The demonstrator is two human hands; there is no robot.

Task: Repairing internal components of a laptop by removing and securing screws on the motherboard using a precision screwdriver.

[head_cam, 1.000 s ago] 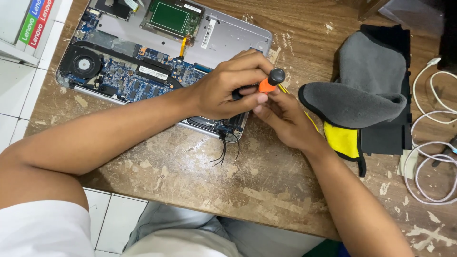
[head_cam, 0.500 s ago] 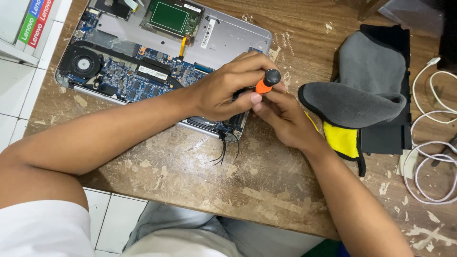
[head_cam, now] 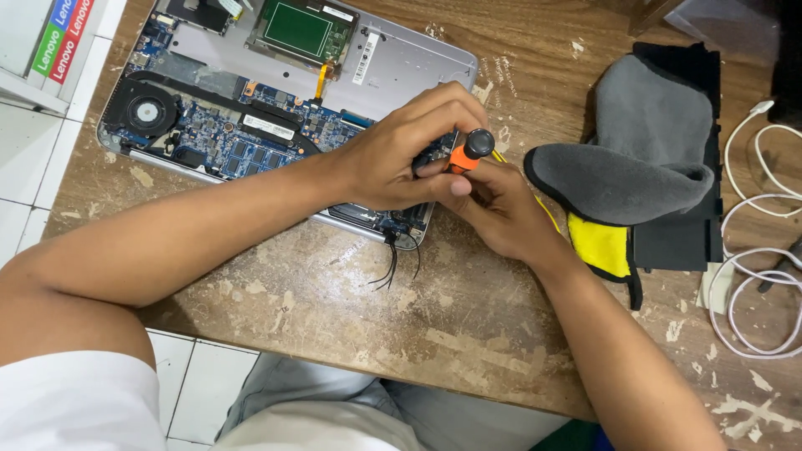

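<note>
An opened laptop lies on a worn wooden table with its blue circuit board, fan and green module exposed. My left hand rests on the laptop's near right corner, fingers curled against the shaft of a small screwdriver. My right hand grips that screwdriver, which has an orange handle and a black cap. The tool stands tilted over the board's right edge. Its tip is hidden behind my fingers. Thin black wires hang from the laptop's front edge.
A grey cloth case lies over yellow and black fabric to the right. White cables coil at the right edge. A white box with coloured labels stands at the top left. White floor tiles show below the table's edge.
The screwdriver's cap has shifted slightly as both hands adjusted around it. The laptop and the cloth have stayed in place.
</note>
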